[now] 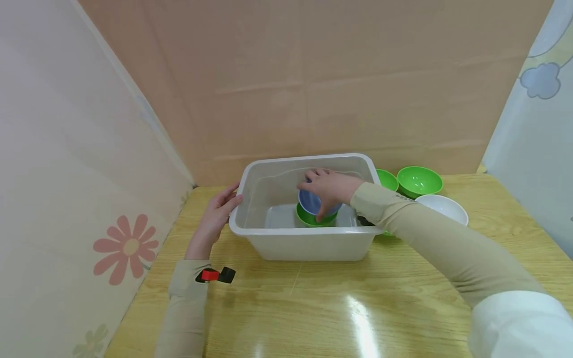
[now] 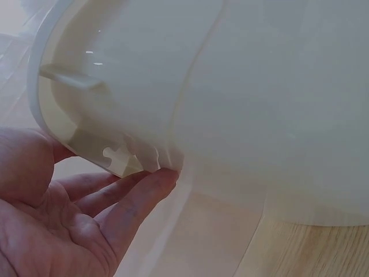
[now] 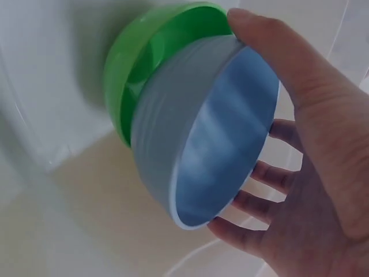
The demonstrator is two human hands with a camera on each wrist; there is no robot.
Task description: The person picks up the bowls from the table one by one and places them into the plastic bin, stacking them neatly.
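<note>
A translucent white plastic tub (image 1: 309,241) stands on the wooden table. Inside it, my right hand (image 1: 329,191) grips a blue bowl (image 1: 310,203) by its rim, tilted over a green bowl (image 1: 313,219) on the tub floor. In the right wrist view the blue bowl (image 3: 207,144) partly nests in the green bowl (image 3: 144,69), with the thumb over the rim and the fingers (image 3: 259,202) behind it. My left hand (image 1: 219,211) rests against the tub's left rim, fingers straight; the left wrist view shows its fingertips (image 2: 155,182) touching the underside of the tub rim (image 2: 86,144).
Two green bowls (image 1: 418,180) (image 1: 388,179) and a white bowl (image 1: 443,206) stand right of the tub. Cardboard panels wall the table behind and on both sides. A red and black wrist device (image 1: 217,275) sits on my left sleeve.
</note>
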